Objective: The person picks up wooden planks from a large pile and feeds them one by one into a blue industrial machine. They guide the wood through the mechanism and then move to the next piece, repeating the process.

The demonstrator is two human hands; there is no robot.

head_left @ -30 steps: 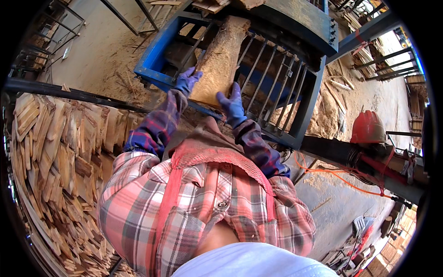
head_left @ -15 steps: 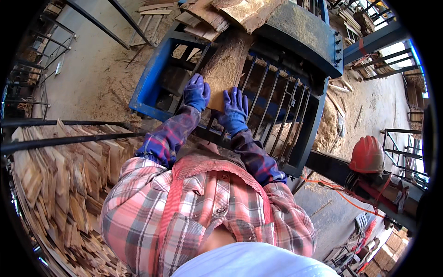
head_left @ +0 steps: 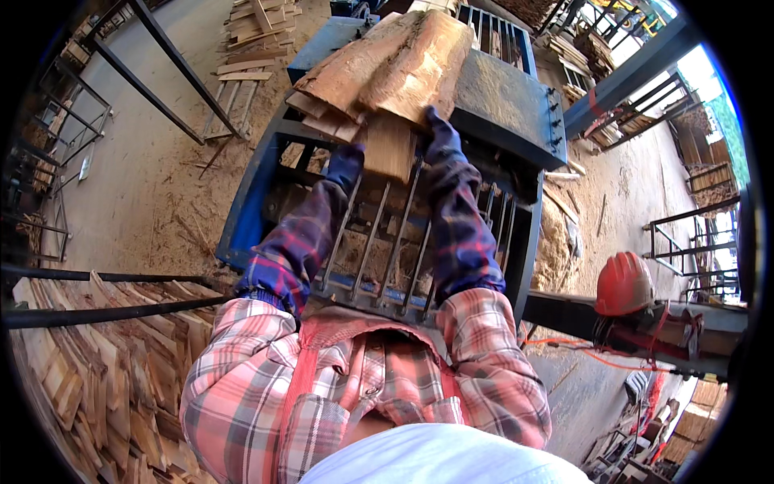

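Observation:
My left hand (head_left: pixel 347 160), in a blue-purple glove, reaches to the near end of a pile of rough wood slabs. Its fingers are mostly hidden against the wood. My right hand (head_left: pixel 445 143), gloved alike, is closed at the near right corner of the right-hand slab (head_left: pixel 423 68), with one digit on its upper face. Between my hands a squared board (head_left: pixel 389 149) sticks out from under the pile, over the bars of a blue machine (head_left: pixel 508 101). A second wide slab (head_left: pixel 351 60) lies to the left, with thinner pieces (head_left: pixel 324 121) beneath.
A large heap of thin offcuts (head_left: pixel 113 347) fills a black-railed rack at my left. Beside my right side a red hard hat (head_left: pixel 625 284) sits on a dark beam, near an orange cord (head_left: pixel 564 345). Sawdust covers the floor and the machine's hood.
Both hands have moved away from my body, from the near end of the board to the slab pile. The board has slid farther under the pile. My view has tilted upward.

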